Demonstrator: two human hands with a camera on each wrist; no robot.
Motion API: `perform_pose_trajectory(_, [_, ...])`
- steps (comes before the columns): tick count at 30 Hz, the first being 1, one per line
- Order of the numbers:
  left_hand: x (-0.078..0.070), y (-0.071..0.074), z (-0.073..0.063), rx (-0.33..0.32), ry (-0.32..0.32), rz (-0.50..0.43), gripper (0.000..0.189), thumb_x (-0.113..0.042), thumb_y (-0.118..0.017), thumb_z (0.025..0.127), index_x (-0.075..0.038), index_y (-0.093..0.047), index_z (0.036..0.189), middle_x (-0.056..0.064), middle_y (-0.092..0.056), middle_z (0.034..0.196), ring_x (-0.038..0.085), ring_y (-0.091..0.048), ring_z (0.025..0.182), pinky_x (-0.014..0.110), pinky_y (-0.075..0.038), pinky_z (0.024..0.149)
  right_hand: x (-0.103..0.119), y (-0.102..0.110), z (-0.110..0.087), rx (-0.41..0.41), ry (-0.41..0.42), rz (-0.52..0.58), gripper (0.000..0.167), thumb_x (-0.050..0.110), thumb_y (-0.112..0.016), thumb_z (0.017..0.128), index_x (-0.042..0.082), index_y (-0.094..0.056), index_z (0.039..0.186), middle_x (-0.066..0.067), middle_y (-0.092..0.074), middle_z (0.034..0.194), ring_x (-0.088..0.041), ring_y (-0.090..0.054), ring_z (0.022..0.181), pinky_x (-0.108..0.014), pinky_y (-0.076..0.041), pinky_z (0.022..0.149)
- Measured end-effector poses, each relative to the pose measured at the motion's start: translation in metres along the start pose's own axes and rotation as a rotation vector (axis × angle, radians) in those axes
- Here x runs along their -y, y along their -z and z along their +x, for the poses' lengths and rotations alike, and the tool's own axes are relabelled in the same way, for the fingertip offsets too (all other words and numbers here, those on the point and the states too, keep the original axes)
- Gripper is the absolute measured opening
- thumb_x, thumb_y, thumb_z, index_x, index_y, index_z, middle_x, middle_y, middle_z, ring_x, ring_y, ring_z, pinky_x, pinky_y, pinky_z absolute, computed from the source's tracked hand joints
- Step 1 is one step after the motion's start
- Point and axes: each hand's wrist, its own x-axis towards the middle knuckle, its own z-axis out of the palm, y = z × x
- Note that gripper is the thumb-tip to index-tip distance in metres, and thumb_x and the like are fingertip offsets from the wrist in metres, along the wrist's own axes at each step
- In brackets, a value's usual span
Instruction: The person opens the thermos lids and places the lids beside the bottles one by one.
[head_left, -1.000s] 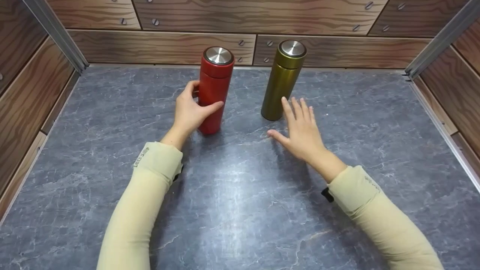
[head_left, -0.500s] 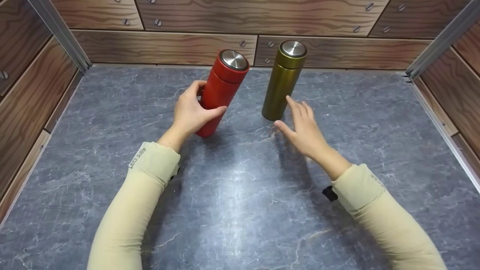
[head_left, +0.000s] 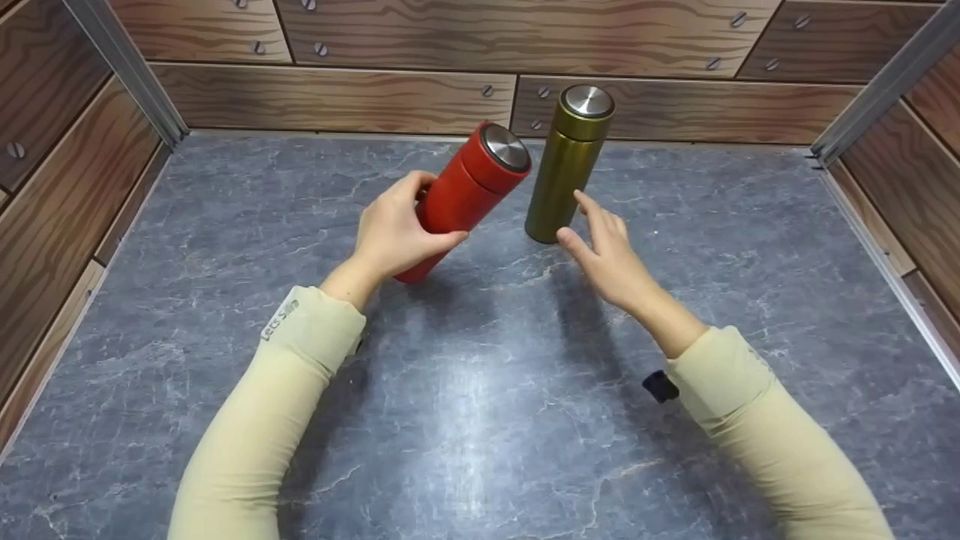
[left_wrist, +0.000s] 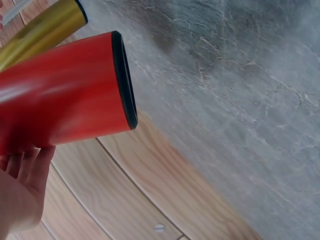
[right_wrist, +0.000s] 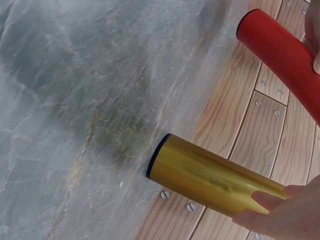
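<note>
My left hand (head_left: 394, 225) grips a red thermos flask (head_left: 465, 187) around its lower body, the thumb across the front. The red flask leans to the right, its steel-topped lid towards the gold flask. Its dark base rim shows in the left wrist view, where the flask (left_wrist: 65, 95) fills the left side; whether that base touches the table I cannot tell. A gold thermos flask (head_left: 562, 172) stands upright to the right. Close beside its lower right side is my right hand (head_left: 611, 259), fingers extended and thumb apart. In the right wrist view the fingertips overlap the gold flask (right_wrist: 205, 175).
The flasks are on a grey marble-patterned tabletop (head_left: 465, 420). Wood-patterned panels (head_left: 337, 97) close off the back and both sides. Metal corner posts (head_left: 127, 71) rise at the back left and back right.
My left hand has tipped the red flask from near upright towards the right, its lid moving right and down. My right hand has shifted slightly, its thumb coming closer to the gold flask.
</note>
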Motion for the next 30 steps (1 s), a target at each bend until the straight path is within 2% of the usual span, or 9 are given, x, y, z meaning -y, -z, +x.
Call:
perform_pose_trajectory(9, [-0.009,-0.003,-0.002,0.060,-0.010,0.015,0.061,-0.042,-0.075,0.070,-0.016,-0.052,0.120,0.000,-0.063,0.108,0.016,-0.058,0.093,0.035,-0.049,0.081,0.006,0.006,0.001,-0.013,-0.005,0.045,0.065,0.044,-0.037,0.098,0.005,-0.020,0.148,-0.025,-0.032,0.144,-0.038,-0.022,0.135,-0.056,-0.019,0.110])
perform_pose_trajectory(16, [-0.012,-0.005,-0.003,0.100,-0.005,0.018,0.063,-0.041,-0.076,0.070,-0.014,-0.052,0.121,0.001,-0.062,0.109,0.016,-0.058,0.094,0.035,-0.049,0.082,0.015,0.011,0.005,-0.002,0.002,0.144,0.070,0.051,-0.034,0.097,0.002,-0.022,0.146,-0.027,-0.037,0.141,-0.039,-0.026,0.134,-0.056,-0.024,0.109])
perform_pose_trajectory(22, [-0.014,-0.006,-0.002,0.119,-0.018,0.056,0.064,-0.043,-0.075,0.069,-0.014,-0.052,0.122,0.002,-0.062,0.110,0.017,-0.058,0.094,0.036,-0.049,0.081,0.028,0.017,0.010,0.031,-0.011,0.223,0.056,0.033,-0.034,0.101,0.000,-0.024,0.144,-0.027,-0.041,0.137,-0.037,-0.040,0.129,-0.050,-0.029,0.109])
perform_pose_trajectory(26, [-0.016,-0.007,-0.002,0.135,-0.018,0.086,0.065,-0.044,-0.075,0.069,-0.014,-0.052,0.123,0.003,-0.063,0.110,0.017,-0.058,0.094,0.036,-0.049,0.081,0.037,0.020,0.012,0.038,-0.020,0.263,0.052,0.030,-0.034,0.101,0.000,-0.026,0.142,-0.023,-0.039,0.142,-0.034,-0.037,0.133,-0.048,-0.027,0.111])
perform_pose_trajectory(30, [-0.017,-0.008,-0.001,0.141,-0.021,0.105,0.066,-0.044,-0.075,0.068,-0.013,-0.052,0.122,0.003,-0.063,0.109,0.017,-0.059,0.093,0.037,-0.049,0.080,0.045,0.023,0.016,0.032,-0.018,0.316,0.049,0.027,-0.033,0.101,-0.002,-0.030,0.140,-0.022,-0.044,0.138,-0.034,-0.044,0.128,-0.046,-0.032,0.108])
